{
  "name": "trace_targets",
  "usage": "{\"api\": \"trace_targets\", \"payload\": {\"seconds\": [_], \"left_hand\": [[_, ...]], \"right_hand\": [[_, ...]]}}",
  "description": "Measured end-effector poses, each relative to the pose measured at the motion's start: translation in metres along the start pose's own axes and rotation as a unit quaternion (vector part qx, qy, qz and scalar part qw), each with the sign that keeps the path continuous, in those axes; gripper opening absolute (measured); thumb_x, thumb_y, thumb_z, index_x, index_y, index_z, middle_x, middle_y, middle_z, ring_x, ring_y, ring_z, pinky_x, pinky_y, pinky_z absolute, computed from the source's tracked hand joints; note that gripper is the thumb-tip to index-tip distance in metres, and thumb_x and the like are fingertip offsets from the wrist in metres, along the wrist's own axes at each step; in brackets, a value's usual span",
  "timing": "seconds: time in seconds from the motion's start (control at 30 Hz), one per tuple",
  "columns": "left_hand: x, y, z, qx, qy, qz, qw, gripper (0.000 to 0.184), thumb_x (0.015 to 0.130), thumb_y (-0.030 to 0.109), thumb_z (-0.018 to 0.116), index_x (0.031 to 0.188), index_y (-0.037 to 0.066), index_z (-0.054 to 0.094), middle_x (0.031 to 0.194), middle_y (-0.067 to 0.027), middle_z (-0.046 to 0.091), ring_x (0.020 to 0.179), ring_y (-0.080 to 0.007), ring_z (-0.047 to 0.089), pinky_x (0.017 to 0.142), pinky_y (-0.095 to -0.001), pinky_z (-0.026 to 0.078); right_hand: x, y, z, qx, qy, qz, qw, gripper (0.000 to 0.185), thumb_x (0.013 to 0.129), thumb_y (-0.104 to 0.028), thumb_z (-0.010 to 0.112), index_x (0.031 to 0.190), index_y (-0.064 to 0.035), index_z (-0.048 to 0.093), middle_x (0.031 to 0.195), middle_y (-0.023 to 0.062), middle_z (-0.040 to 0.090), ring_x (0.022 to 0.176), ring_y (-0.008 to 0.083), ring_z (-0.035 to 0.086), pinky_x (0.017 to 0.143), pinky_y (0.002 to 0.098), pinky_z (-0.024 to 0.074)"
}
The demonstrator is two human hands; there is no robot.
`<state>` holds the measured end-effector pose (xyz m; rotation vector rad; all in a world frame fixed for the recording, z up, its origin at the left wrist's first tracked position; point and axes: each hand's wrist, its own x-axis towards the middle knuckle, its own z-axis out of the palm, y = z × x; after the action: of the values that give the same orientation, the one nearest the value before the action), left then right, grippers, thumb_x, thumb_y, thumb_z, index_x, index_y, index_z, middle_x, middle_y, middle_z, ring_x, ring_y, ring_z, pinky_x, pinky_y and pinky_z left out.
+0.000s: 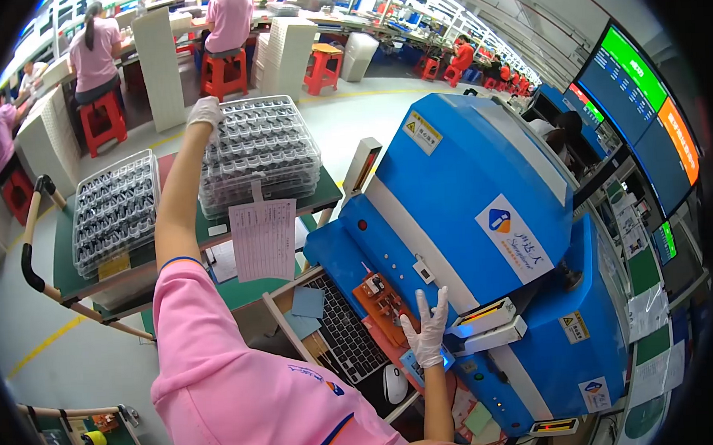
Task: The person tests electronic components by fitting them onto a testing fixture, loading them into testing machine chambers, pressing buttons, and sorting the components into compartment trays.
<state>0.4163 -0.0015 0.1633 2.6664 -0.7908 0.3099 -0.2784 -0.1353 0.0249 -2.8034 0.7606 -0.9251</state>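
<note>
Green shelf (323, 192) bears clear stacked trays (291, 185) of dark parts (266, 159).

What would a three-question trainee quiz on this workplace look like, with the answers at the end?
1. True or false: the right hand has its fingers spread apart.

2. Multiple choice: which thing is the left hand at?
A) the computer mouse
B) the stack of clear trays
C) a red stool

3. Fill in the blank: the large machine beyond the right hand is mostly ____ in colour.

Key: 1. True. 2. B. 3. Blue.
</note>
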Motion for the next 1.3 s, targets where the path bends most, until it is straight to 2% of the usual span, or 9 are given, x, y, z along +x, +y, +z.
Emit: {"api": "trace_targets", "payload": {"seconds": [0.23, 0.33, 0.43, 0.6, 0.73, 0.87, 1.07, 1.17, 1.3], "left_hand": [[-0.030, -0.004, 0.001, -0.021, 0.183, 0.077, 0.980, 0.026, 0.083, 0.032, 0.068, 0.093, 0.008, 0.069, 0.095, -0.0207, 0.065, 0.093, -0.0382, 0.064, 0.079, -0.0481, 0.052], [-0.085, -0.007, -0.041, -0.176, 0.314, 0.157, 0.919, 0.024, 0.087, 0.029, 0.063, 0.082, 0.006, 0.059, 0.085, -0.0187, 0.059, 0.085, -0.0390, 0.060, 0.074, -0.0492, 0.046], [-0.108, -0.085, -0.035, -0.097, 0.330, 0.169, 0.924, 0.025, 0.088, 0.030, 0.061, 0.094, 0.006, 0.065, 0.092, -0.0174, 0.064, 0.089, -0.0357, 0.061, 0.079, -0.0459, 0.047], [-0.237, -0.116, -0.097, 0.105, 0.044, -0.218, 0.969, 0.066, 0.091, 0.047, 0.055, 0.143, 0.009, 0.046, 0.145, -0.0303, 0.040, 0.135, -0.0462, 0.037, 0.112, -0.0496, 0.031], [-0.248, -0.162, -0.063, 0.078, 0.016, -0.225, 0.971, 0.070, 0.091, 0.049, 0.055, 0.146, 0.009, 0.041, 0.149, -0.0293, 0.036, 0.139, -0.0452, 0.032, 0.114, -0.0510, 0.028], [-0.302, -0.181, -0.039, 0.073, -0.006, -0.263, 0.962, 0.074, 0.093, 0.053, 0.053, 0.148, 0.007, 0.037, 0.151, -0.0282, 0.034, 0.142, -0.0444, 0.029, 0.115, -0.0535, 0.025], [-0.296, -0.140, -0.077, 0.118, -0.073, -0.253, 0.957, 0.045, 0.094, 0.040, 0.054, 0.118, 0.003, 0.062, 0.121, -0.0268, 0.062, 0.116, -0.0425, 0.059, 0.094, -0.0501, 0.049], [-0.254, -0.260, -0.007, 0.116, 0.029, -0.222, 0.968, 0.033, 0.093, 0.031, 0.054, 0.108, 0.004, 0.066, 0.111, -0.0243, 0.066, 0.104, -0.0413, 0.064, 0.086, -0.0502, 0.053], [-0.252, -0.274, -0.020, 0.167, 0.035, -0.192, 0.966, 0.025, 0.092, 0.021, 0.051, 0.105, 0.006, 0.066, 0.108, -0.0227, 0.067, 0.099, -0.0398, 0.066, 0.082, -0.0501, 0.054]], "right_hand": [[0.004, -0.010, -0.015, -0.106, -0.034, -0.024, 0.994, 0.091, 0.087, -0.028, 0.072, 0.158, -0.0216, 0.015, 0.158, 0.0248, 0.017, 0.140, 0.0445, 0.028, 0.112, 0.0506, 0.0294], [0.004, -0.011, -0.013, 0.086, 0.053, 0.007, 0.995, 0.091, 0.085, -0.024, 0.073, 0.156, -0.0111, 0.017, 0.153, 0.0220, 0.032, 0.135, 0.0400, 0.039, 0.110, 0.0481, 0.0325], [-0.002, -0.003, -0.010, 0.114, 0.072, -0.002, 0.991, 0.091, 0.084, -0.022, 0.075, 0.154, -0.0050, 0.020, 0.148, 0.0178, 0.042, 0.131, 0.0361, 0.045, 0.109, 0.0461, 0.0335], [-0.003, -0.001, -0.009, 0.091, 0.033, -0.027, 0.995, 0.067, 0.084, -0.016, 0.072, 0.143, -0.0044, 0.041, 0.130, 0.0122, 0.060, 0.121, 0.0320, 0.055, 0.103, 0.0455, 0.0391], [0.005, -0.002, 0.000, 0.024, -0.015, -0.163, 0.986, 0.044, 0.086, -0.012, 0.068, 0.127, -0.0025, 0.057, 0.122, 0.0137, 0.062, 0.116, 0.0324, 0.057, 0.097, 0.0434, 0.0450], [0.015, -0.008, 0.010, 0.100, -0.049, -0.116, 0.987, 0.020, 0.087, -0.010, 0.067, 0.105, -0.0027, 0.066, 0.114, 0.0135, 0.064, 0.106, 0.0310, 0.060, 0.089, 0.0401, 0.0493], [0.018, -0.005, 0.024, 0.101, -0.019, -0.109, 0.989, 0.015, 0.087, -0.010, 0.067, 0.101, -0.0049, 0.066, 0.104, 0.0122, 0.066, 0.094, 0.0311, 0.062, 0.081, 0.0399, 0.0509], [0.013, -0.003, 0.023, 0.096, 0.007, -0.095, 0.991, 0.010, 0.086, -0.009, 0.066, 0.095, -0.0060, 0.065, 0.099, 0.0118, 0.066, 0.089, 0.0310, 0.063, 0.077, 0.0408, 0.0506], [0.012, 0.000, 0.022, 0.117, -0.003, -0.090, 0.989, 0.005, 0.085, -0.008, 0.066, 0.087, -0.0073, 0.062, 0.091, 0.0113, 0.065, 0.085, 0.0305, 0.062, 0.072, 0.0410, 0.0487]]}}
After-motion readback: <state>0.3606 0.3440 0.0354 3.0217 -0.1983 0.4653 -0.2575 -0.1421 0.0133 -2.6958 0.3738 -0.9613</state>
